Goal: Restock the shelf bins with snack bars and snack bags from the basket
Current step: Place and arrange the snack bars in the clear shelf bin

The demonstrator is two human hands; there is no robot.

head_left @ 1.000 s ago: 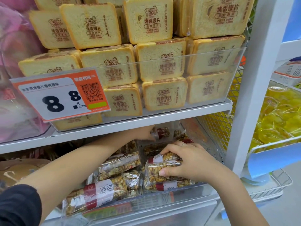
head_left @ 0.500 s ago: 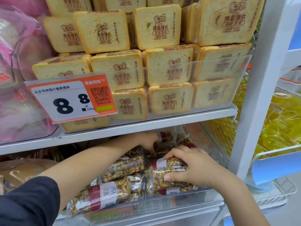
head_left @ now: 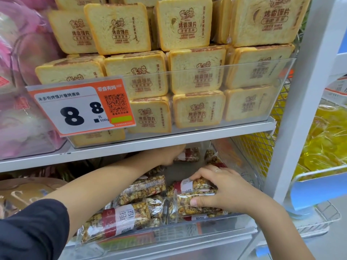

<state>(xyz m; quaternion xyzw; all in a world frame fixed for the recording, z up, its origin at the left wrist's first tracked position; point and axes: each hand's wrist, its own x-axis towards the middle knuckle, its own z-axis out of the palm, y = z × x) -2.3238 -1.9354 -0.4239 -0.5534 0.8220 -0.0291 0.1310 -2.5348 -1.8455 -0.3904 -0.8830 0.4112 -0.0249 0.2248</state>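
Restock midway: clear bin (head_left: 187, 228) holds several nut bars, back half bare. Right hand (head_left: 223, 192) clamps bar stack (head_left: 193, 196) at front right. Left hand (head_left: 171, 153) at rear bar (head_left: 191, 153) (fingers hidden, grip unclear). Basket unseen.

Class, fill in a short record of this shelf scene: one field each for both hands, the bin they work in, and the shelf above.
left hand: reaches to the bin's back, at a red-labelled bar; grip hidden
right hand: grips stacked snack bars
bin: clear bin holding wrapped nut snack bars
shelf above: toast-slice packs, price tag reading 8.8
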